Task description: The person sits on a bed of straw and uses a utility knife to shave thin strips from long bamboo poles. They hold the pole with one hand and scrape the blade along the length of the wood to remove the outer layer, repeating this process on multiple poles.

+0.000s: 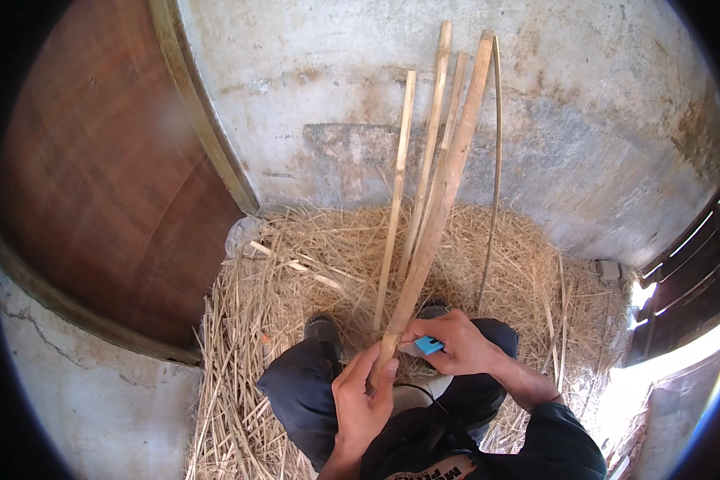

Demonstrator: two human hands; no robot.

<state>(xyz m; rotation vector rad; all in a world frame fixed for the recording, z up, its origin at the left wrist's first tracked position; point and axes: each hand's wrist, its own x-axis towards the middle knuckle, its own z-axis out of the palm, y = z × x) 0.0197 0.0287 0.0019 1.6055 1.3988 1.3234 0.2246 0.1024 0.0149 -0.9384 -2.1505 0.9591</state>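
A long split bamboo pole (440, 212) slants from between my knees up to the wall. Its lower end is in my left hand (362, 396), with the fingers and thumb wrapped around it. My right hand (456, 344) is closed on a small blue-handled tool (429, 345) that looks like a knife. The pale part of that tool lies against the right side of the pole; its edge is mostly hidden by my fingers. My right fingertips are close to the pole, just above my left hand.
More bamboo strips (398, 192) lean against the stained wall (584, 120), and a thin curved one (496, 160) stands to the right. Straw and shavings (520, 248) cover the floor around my shoes (322, 330). A brown door panel (112, 160) is at left; dark slats (688, 256) are at right.
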